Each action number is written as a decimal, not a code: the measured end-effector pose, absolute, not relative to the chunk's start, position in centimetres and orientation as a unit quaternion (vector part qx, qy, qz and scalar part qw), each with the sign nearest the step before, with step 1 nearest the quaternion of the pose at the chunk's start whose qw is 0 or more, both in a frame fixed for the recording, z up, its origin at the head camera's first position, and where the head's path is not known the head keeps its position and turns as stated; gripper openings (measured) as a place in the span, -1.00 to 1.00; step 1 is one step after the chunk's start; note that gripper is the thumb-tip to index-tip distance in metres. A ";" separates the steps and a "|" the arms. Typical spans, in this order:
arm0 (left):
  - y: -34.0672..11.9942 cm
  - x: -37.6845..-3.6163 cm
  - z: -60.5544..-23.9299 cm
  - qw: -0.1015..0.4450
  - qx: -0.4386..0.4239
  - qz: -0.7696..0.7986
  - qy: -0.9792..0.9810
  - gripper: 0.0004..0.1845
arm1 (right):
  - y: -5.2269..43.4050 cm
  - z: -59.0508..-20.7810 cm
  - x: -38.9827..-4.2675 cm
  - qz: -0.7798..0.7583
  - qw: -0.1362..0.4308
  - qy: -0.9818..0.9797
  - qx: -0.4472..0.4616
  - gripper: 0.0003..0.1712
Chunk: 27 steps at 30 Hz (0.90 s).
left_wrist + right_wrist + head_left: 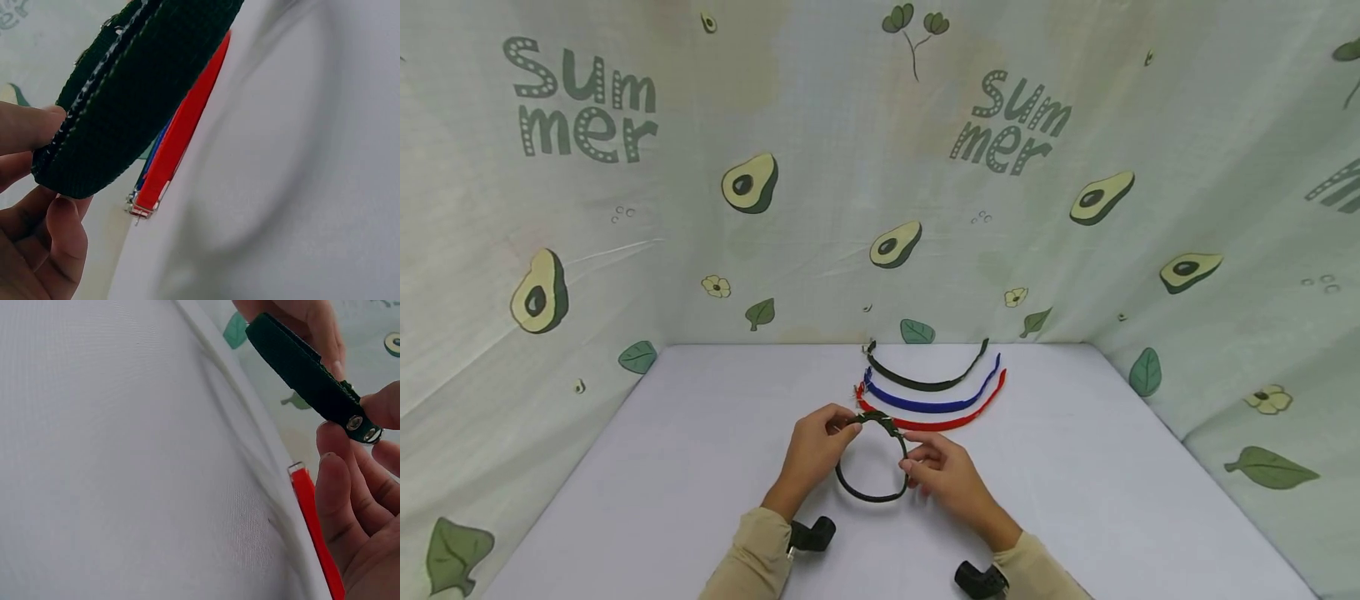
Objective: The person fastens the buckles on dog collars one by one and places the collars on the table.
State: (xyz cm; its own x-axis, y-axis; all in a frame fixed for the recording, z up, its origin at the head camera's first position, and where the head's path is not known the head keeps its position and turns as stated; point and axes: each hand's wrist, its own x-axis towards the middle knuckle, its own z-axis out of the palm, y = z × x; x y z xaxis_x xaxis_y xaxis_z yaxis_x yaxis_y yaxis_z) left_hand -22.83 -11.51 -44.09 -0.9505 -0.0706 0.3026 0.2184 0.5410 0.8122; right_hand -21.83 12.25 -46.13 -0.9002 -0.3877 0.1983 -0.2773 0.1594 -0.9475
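A dark green fabric collar, looped into a ring, is held up over the table between both hands. My left hand pinches its upper left part between thumb and fingers. On the right side, my right hand pinches the band; in the right wrist view its fingertips grip the collar by an end with metal eyelets. Close up in the left wrist view, the folded webbing shows light stitching along one edge. How the buckle sits is too small to tell.
Beyond the hands lie a red collar, a blue collar and a dark green collar, stretched in nested curves. A white cloth covers the table. A printed curtain hangs behind and at both sides.
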 end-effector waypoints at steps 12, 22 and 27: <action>-12.7 -23.0 -44.4 0.156 -0.018 -0.435 -0.886 -0.83 | 10.7 -46.4 -23.7 -0.599 0.067 0.776 -0.187 -0.56; -15.1 -22.9 -44.7 0.127 0.021 -0.390 -0.912 -0.81 | 8.1 -46.1 -24.6 -0.574 0.099 0.792 -0.181 -0.67; -15.9 -23.0 -44.8 0.106 0.028 -0.377 -0.920 -0.78 | 7.2 -46.2 -25.0 -0.560 0.107 0.805 -0.164 -0.73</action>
